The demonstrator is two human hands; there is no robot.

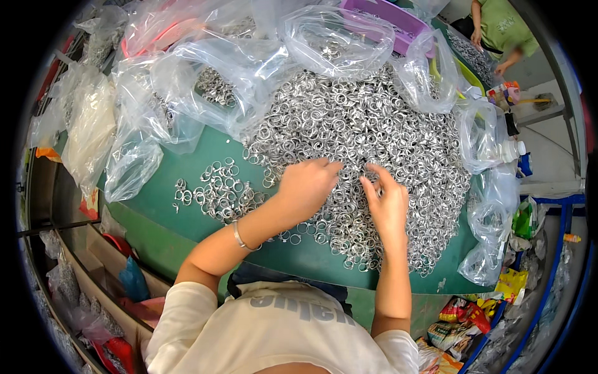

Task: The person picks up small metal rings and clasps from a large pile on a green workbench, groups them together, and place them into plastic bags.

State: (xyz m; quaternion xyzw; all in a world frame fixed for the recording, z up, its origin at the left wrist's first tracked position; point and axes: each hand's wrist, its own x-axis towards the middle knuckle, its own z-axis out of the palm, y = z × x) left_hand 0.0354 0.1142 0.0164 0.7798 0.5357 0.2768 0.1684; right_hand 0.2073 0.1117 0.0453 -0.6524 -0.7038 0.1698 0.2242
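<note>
A large heap of silver metal rings (pixel 411 149) spreads over the green table. My left hand (pixel 309 185), with a bangle on its wrist, reaches into the near middle of the heap. Its fingers are curled together, and whatever they pinch is too small or hidden to make out. To its right, my right hand (pixel 387 202) hovers at the rings with thumb and forefinger apart; nothing shows clearly between them. A smaller, looser group of rings (pixel 224 190) lies left of my left forearm.
Clear plastic bags (pixel 339 40) ring the heap's far side, some holding rings. A purple bin (pixel 414 40) stands at the back. Another person in a green shirt (pixel 507 28) is at far right. Snack packets (pixel 458 324) lie at lower right; a drawer unit (pixel 93 262) stands left.
</note>
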